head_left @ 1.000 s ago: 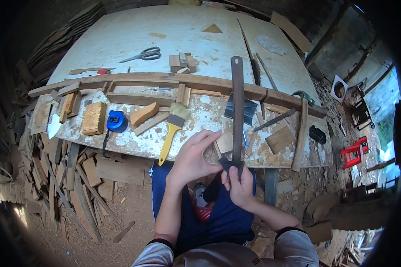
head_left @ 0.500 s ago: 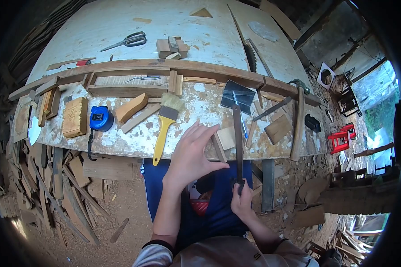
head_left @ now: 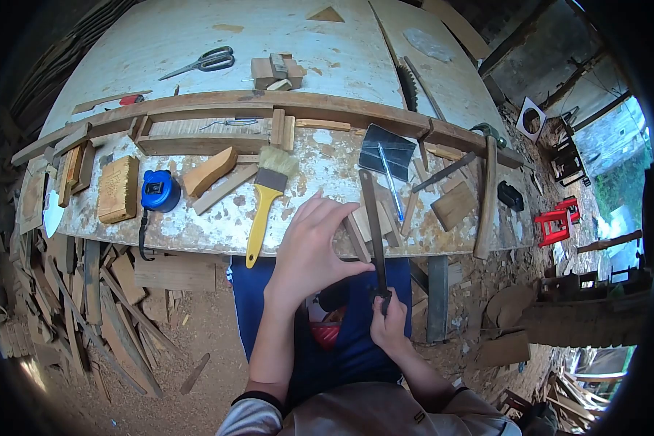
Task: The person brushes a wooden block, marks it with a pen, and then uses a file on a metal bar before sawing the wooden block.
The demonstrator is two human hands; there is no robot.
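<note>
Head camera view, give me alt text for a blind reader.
A person's right hand grips a long, dark, flat tool; the left hand, curved like a C, is at a small, light-brown wooden piece by the edge of a paint-spotted workbench.

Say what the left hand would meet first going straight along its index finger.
Probably the long dark tool, though depth is unclear and the left hand might pass under it.

Gripping a dark file (head_left: 373, 227) by its near end in the right hand (head_left: 389, 320). Holding a wooden block (head_left: 357, 237) in the left hand (head_left: 307, 243) at the edge of the surface (head_left: 200, 231), beside a yellow brush (head_left: 268, 192).
</note>
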